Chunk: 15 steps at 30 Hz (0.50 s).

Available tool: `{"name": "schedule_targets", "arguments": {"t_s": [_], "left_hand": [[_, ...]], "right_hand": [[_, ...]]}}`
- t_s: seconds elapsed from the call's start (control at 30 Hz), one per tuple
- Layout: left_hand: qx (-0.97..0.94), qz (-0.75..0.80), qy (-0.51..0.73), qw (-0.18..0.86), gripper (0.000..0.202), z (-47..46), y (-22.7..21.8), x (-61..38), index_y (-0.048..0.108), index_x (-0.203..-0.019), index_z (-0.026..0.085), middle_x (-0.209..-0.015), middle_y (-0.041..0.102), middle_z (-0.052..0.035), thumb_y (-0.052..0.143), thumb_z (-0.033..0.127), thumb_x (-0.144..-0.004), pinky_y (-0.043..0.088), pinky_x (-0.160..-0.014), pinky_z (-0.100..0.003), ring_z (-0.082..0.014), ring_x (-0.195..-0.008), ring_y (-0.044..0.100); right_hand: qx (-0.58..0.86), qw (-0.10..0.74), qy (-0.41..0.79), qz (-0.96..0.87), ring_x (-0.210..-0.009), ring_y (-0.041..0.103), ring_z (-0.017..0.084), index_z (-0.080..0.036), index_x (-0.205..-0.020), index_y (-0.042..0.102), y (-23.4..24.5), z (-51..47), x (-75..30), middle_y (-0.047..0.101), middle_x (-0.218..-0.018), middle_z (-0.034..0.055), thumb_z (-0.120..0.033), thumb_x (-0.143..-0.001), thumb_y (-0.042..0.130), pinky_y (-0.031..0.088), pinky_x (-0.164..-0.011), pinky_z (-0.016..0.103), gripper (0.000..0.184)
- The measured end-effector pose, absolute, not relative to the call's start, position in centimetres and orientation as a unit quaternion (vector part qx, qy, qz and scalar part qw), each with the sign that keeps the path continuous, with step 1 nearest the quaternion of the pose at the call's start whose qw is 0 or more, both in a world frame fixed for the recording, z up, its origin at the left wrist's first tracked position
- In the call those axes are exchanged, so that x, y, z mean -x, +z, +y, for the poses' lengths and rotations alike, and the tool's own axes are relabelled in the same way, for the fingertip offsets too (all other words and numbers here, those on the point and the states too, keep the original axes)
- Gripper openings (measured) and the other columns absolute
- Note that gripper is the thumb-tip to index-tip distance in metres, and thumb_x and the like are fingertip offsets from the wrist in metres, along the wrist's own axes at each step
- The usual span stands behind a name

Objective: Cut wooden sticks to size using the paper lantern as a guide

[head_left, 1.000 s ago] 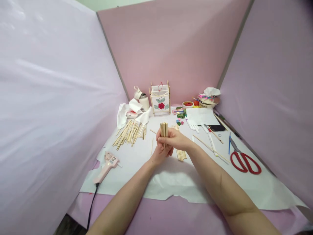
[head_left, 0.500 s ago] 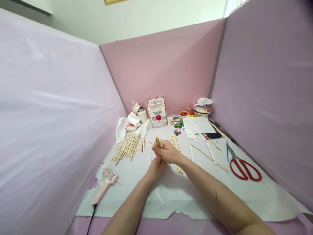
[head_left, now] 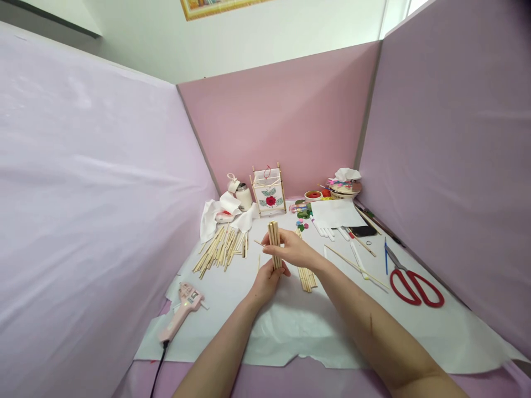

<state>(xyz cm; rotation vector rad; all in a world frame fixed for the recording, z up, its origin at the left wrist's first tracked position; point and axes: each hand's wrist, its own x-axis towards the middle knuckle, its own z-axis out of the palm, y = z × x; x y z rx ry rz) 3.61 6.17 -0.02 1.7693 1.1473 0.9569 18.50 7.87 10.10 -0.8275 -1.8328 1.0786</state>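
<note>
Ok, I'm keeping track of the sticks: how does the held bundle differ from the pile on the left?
The held bundle stands roughly upright between the left hand and right hand; the pile lies on the white cloth.
The bundle's sticks sit tightly side by side; the pile's fan out, some crossing.
Both consist of slender, pale sticks.

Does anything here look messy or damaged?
The white sheet looks odd: its front edge is wavy, notched near the middle, perhaps torn or roughly cut. The stick pile on the left lies jumbled at several angles, while the row of sticks near the right hand lies side by side.
</note>
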Motion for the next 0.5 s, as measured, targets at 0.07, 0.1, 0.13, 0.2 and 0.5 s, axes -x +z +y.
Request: {"name": "schedule_targets", "arguments": {"t_s": [0.07, 0.1, 0.13, 0.2, 0.5], "left_hand": [[-0.703, 0.444, 0.382, 0.404, 0.017, 6.2, 0.1, -3.5, 0.060, -0.083, 0.017, -0.084, 0.067, -0.0039, 0.045, 0.024, -0.087, 0.043, -0.075, -0.031, -0.0186, -0.078, 0.057], [-0.705, 0.437, 0.385, 0.405, 0.016, 6.2, 0.1, -3.5, 0.059, -0.084, 0.017, -0.085, 0.067, -0.0038, 0.045, 0.024, -0.087, 0.042, -0.076, -0.031, -0.0185, -0.079, 0.057], [-0.707, 0.431, 0.388, 0.405, 0.015, 6.2, 0.1, -3.4, 0.059, -0.085, 0.017, -0.085, 0.067, -0.0039, 0.046, 0.024, -0.088, 0.042, -0.077, -0.031, -0.0185, -0.080, 0.057], [-0.707, 0.422, 0.398, 0.404, 0.015, 6.3, 0.0, -3.4, 0.059, -0.087, 0.017, -0.087, 0.067, -0.0043, 0.046, 0.024, -0.088, 0.042, -0.077, -0.031, -0.0186, -0.081, 0.058], [-0.675, 0.422, 0.409, 0.446, 0.012, 6.6, -0.3, -3.3, 0.059, -0.090, 0.017, -0.092, 0.071, -0.0073, 0.053, 0.027, -0.086, 0.045, -0.080, -0.033, -0.0215, -0.089, 0.063]], "right_hand": [[0.350, 0.410, 0.367, -0.758, -0.086, 0.057, 0.016, -0.021, -0.096, 0.062, 10.5, 8.1, -19.5, 0.064, -0.095, 0.0011, -0.033, -0.075, 0.070, 0.042, -0.077, 0.029, 0.026], [0.357, 0.405, 0.341, -0.769, -0.086, 0.057, 0.016, -0.021, -0.095, 0.063, 10.6, 8.2, -19.9, 0.063, -0.096, 0.0012, -0.032, -0.075, 0.071, 0.041, -0.077, 0.029, 0.025], [0.363, 0.399, 0.320, -0.778, -0.085, 0.056, 0.016, -0.020, -0.092, 0.063, 10.8, 8.2, -20.2, 0.063, -0.095, 0.0012, -0.030, -0.076, 0.069, 0.041, -0.075, 0.028, 0.020], [0.367, 0.389, 0.295, -0.792, -0.080, 0.055, 0.014, -0.020, -0.085, 0.063, 11.0, 7.9, -20.5, 0.063, -0.088, 0.0006, -0.026, -0.081, 0.063, 0.039, -0.071, 0.026, 0.007], [0.376, 0.360, 0.218, -0.826, -0.067, 0.049, 0.011, -0.017, -0.067, 0.055, 11.0, 7.3, -19.6, 0.058, -0.070, -0.0013, -0.015, -0.086, 0.053, 0.032, -0.062, 0.023, 0.019]]}}
